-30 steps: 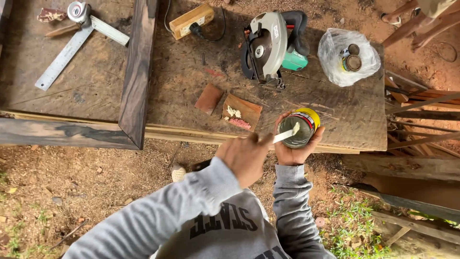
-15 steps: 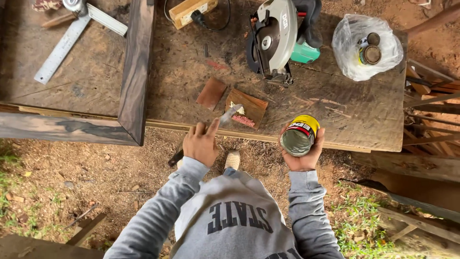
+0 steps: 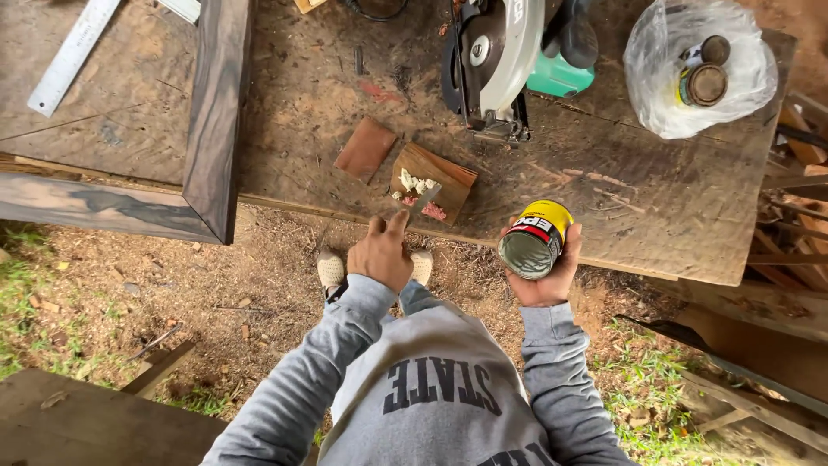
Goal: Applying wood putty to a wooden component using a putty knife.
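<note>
Metal putty knife (image 3: 423,200) now reaches the wood scrap (image 3: 434,181), left hand (image 3: 382,253) advanced.

A circular saw (image 3: 509,60) is lying on the wooden workbench (image 3: 673,198), near its far edge. To the right of the saw, a clear plastic bag (image 3: 699,73) is holding small round tins. Left of the saw, a dark wooden frame (image 3: 211,121) is resting across the bench, and a metal ruler (image 3: 73,56) is lying further left inside that frame. A reddish tile piece (image 3: 366,148) is sitting below and left of the saw.
</note>
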